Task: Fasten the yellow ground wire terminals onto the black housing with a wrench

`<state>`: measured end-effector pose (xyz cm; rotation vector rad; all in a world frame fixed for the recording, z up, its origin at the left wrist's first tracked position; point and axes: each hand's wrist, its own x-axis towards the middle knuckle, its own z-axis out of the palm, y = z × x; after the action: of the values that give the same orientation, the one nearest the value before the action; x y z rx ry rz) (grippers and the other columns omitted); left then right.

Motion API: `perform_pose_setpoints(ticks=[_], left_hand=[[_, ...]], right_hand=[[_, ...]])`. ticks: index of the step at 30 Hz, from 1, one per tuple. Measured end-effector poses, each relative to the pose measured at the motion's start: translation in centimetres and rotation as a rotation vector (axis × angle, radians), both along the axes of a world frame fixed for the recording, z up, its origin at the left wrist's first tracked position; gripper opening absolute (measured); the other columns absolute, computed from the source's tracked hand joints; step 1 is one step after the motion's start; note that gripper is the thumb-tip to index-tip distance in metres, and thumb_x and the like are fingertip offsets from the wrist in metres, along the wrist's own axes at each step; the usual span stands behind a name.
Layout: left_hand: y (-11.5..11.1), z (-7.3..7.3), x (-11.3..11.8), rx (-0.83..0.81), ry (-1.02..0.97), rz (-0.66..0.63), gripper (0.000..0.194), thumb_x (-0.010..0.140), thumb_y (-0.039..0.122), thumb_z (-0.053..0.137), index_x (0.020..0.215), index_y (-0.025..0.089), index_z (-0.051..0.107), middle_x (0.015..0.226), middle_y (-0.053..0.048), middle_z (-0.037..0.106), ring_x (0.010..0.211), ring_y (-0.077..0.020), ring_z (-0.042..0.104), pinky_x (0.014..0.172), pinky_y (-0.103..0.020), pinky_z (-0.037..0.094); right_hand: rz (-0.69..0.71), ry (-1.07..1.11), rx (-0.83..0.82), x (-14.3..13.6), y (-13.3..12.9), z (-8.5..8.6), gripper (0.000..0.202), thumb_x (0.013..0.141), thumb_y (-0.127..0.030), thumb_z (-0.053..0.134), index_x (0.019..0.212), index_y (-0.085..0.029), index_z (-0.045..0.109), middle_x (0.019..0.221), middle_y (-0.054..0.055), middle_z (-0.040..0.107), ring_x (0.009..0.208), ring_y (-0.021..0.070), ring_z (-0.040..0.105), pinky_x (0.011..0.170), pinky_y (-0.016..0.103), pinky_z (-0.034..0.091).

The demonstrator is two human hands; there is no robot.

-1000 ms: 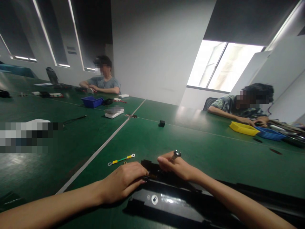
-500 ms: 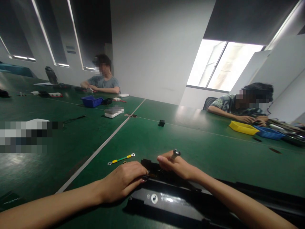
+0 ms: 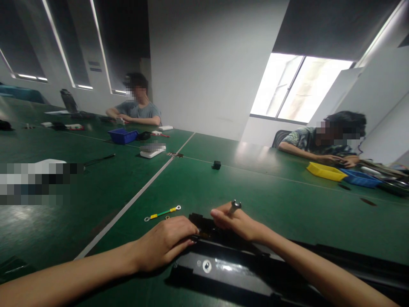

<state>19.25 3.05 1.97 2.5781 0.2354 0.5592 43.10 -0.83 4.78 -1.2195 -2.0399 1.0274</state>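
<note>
A long black metal part [image 3: 246,273] lies on the green table in front of me. My left hand [image 3: 168,243] pinches at its left end, fingertips on the edge; whatever sits between them is hidden. Over the same end, my right hand [image 3: 234,219] is wrapped round a metal wrench [image 3: 235,205], whose open-jawed head sticks up above the fist. Beyond my left hand lie a green and yellow cable with ring ends [image 3: 163,213] and a small brass-coloured ring [image 3: 167,218].
A small black block [image 3: 217,164] stands mid-table. Farther off are a blue bin [image 3: 123,136], a white box [image 3: 152,152], a yellow tray [image 3: 326,171] and a blue tray [image 3: 361,178]. Two people sit across the table, one left, one right.
My hands and the wrench have stayed practically still. Across the table, the hands of the person on the right have shifted slightly.
</note>
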Motion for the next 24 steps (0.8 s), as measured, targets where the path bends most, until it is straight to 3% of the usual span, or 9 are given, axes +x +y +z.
perform_pose_setpoints(ticks=[24], left_hand=[[0.07, -0.30, -0.09, -0.007, 0.006, -0.004, 0.020, 0.095, 0.018, 0.041, 0.113, 0.017, 0.051, 0.105, -0.007, 0.061, 0.098, -0.0195, 0.055, 0.088, -0.032, 0.043]], right_hand=[[0.004, 0.028, -0.050, -0.02, 0.10, -0.11, 0.057, 0.089, -0.062, 0.036, 0.056, -0.015, 0.043, 0.051, -0.004, 0.038, 0.048, 0.0072, 0.032, 0.048, 0.022, 0.029]])
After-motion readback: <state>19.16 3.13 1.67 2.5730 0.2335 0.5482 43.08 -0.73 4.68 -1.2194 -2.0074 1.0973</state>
